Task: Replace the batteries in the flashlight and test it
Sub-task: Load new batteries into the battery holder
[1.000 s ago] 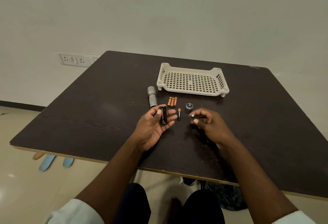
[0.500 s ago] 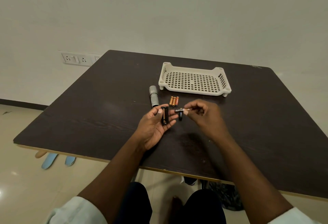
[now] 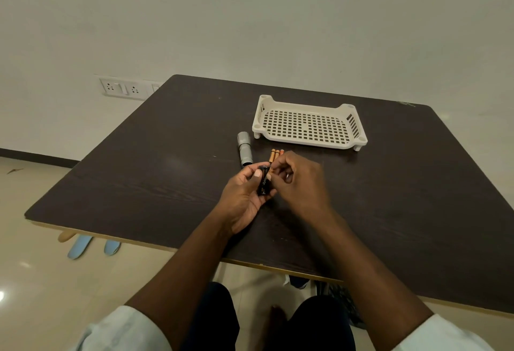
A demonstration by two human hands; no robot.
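My left hand [image 3: 244,195] grips a black battery holder [image 3: 263,182], held upright above the dark table [image 3: 167,172]. My right hand [image 3: 299,181] pinches a small battery [image 3: 273,169] and presses its copper end against the top of the holder. The grey flashlight body [image 3: 244,149] lies on the table just beyond my left hand. Three orange batteries [image 3: 275,154] lie side by side behind my right hand's fingers, partly covered by them. The flashlight's end cap and the other loose battery are hidden behind my right hand.
A cream perforated tray [image 3: 308,124] stands empty on the table beyond the batteries. A wall socket strip [image 3: 122,88] is on the wall at the left. Blue slippers [image 3: 91,246] lie on the floor under the table's near edge.
My right hand has carried the battery leftward from the table to the top of the holder in my left hand. The left hand stayed almost still.
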